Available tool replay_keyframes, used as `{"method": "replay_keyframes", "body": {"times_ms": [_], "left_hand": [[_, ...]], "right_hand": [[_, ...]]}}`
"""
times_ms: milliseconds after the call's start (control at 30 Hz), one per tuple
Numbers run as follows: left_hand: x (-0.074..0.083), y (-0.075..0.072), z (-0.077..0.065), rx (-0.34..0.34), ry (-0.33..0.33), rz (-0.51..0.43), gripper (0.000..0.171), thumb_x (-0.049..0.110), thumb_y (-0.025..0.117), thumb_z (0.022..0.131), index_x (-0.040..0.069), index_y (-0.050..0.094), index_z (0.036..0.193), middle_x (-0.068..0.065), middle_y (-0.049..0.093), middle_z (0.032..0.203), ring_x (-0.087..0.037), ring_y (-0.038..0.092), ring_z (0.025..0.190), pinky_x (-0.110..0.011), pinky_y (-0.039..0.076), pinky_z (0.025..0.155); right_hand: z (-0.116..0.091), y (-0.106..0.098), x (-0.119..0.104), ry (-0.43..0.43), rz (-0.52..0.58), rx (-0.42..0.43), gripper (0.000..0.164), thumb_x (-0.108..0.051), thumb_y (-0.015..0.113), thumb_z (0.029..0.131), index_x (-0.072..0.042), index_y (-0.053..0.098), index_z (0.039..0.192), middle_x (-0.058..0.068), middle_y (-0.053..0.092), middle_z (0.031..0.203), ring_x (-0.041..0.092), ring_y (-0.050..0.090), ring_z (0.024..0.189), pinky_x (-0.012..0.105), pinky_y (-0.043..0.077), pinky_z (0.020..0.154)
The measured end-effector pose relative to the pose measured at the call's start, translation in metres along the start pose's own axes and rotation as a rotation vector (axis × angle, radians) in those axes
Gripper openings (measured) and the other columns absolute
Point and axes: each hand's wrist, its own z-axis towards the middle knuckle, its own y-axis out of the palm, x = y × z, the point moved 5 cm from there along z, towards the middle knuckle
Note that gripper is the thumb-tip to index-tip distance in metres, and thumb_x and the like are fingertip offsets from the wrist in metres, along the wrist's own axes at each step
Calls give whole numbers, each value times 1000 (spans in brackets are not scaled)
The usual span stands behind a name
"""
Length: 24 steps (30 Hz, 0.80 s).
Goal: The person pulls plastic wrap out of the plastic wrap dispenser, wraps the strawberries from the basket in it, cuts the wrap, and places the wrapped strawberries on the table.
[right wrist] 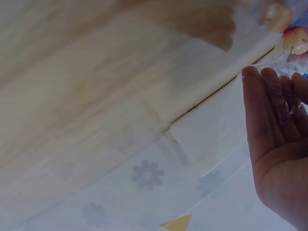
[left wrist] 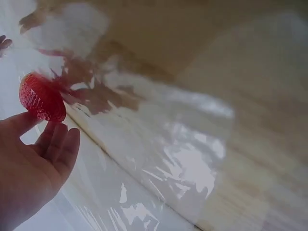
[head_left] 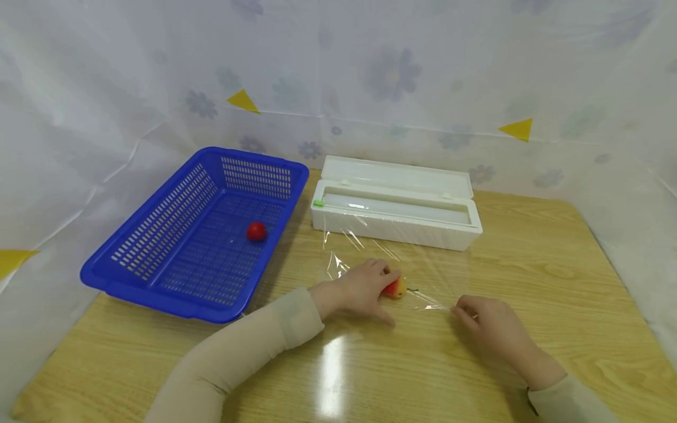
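Loosely spread, left hand (head_left: 362, 291) against dimpled, rounded red-yellow fruit (head_left: 398, 288); right hand (head_left: 494, 329) clamped on clear, crinkled film (head_left: 386, 250).

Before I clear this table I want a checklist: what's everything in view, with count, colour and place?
Wooden table: 1, brown, underneath
Floral backdrop: 1, white, behind
Triangles: 3, yellow, on the backdrop
Plastic basket: 1, blue, at left
Round fruit: 1, red, inside the basket
Cling film box: 1, white, open, right of the basket
Tab: 1, green, on the box
Film roll: 1, white, inside the box
Cling film: 1 sheet, clear, in front of the box
Stemmed fruit: 1, red and yellow, mid-table
Sleeves: 2, pale, at the lower edge
Left hand: 1, bare, touching the stemmed fruit
Right hand: 1, bare, pinching the cling film
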Motion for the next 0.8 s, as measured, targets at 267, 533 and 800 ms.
{"method": "replay_keyframes", "body": {"times_ms": [267, 533, 800], "left_hand": [[1, -2, 1, 31, 55, 116, 74, 42, 64, 85, 16, 32, 146, -3, 47, 128, -17, 43, 121, -28, 41, 101], [-3, -9, 3, 25, 80, -47, 48, 23, 65, 87, 17, 52, 133, -3, 55, 109, -13, 52, 96, -24, 46, 86], [-6, -12, 6, -35, 98, -135, 45, 18, 66, 86, 13, 56, 129, -4, 56, 106, -11, 51, 91, -23, 44, 88]], "right_hand": [[1, 0, 2, 40, 39, -10, 9, -15, 64, 87, -15, 64, 78, 0, 69, 74, 19, 67, 69, 34, 53, 60], [-1, 0, 12, 119, 131, -62, 10, -22, 64, 88, -14, 68, 83, 3, 71, 84, 11, 64, 66, 27, 52, 59], [-6, -14, 18, 166, 189, -14, 29, -20, 62, 90, 0, 62, 110, 23, 62, 112, 32, 63, 90, 44, 52, 74]]}}
